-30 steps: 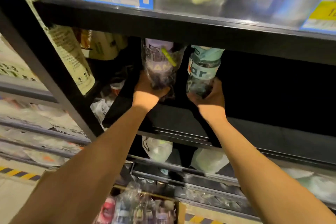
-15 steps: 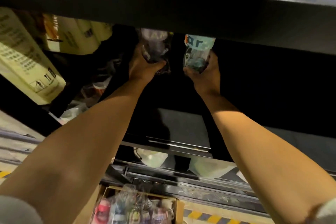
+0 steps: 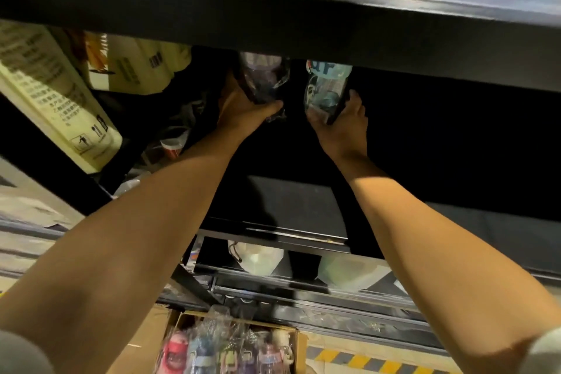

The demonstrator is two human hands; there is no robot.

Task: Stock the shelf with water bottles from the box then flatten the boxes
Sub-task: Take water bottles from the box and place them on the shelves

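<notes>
Both my arms reach deep into a dark shelf bay. My left hand [image 3: 243, 111] grips the base of a purple water bottle [image 3: 263, 77] wrapped in clear plastic. My right hand [image 3: 344, 124] holds the bottom of a teal water bottle [image 3: 324, 85], also wrapped. The two bottles stand side by side, and the black shelf board above [image 3: 303, 18] hides their tops. Whether they rest on the black shelf [image 3: 291, 206] I cannot tell. An open cardboard box [image 3: 179, 325] on the floor below holds several more wrapped bottles [image 3: 224, 349].
Cream cartons [image 3: 60, 94] lean at the left of the bay. A red-lidded cup [image 3: 171, 147] and other wrapped goods sit behind my left forearm. Pale wrapped items [image 3: 258, 258] fill the shelf underneath. Yellow-black floor tape [image 3: 364, 360] runs at the bottom.
Over the last second both hands have pushed the two bottles farther back into the bay. My head has dropped, so the upper shelf edge hides more of the bottles.
</notes>
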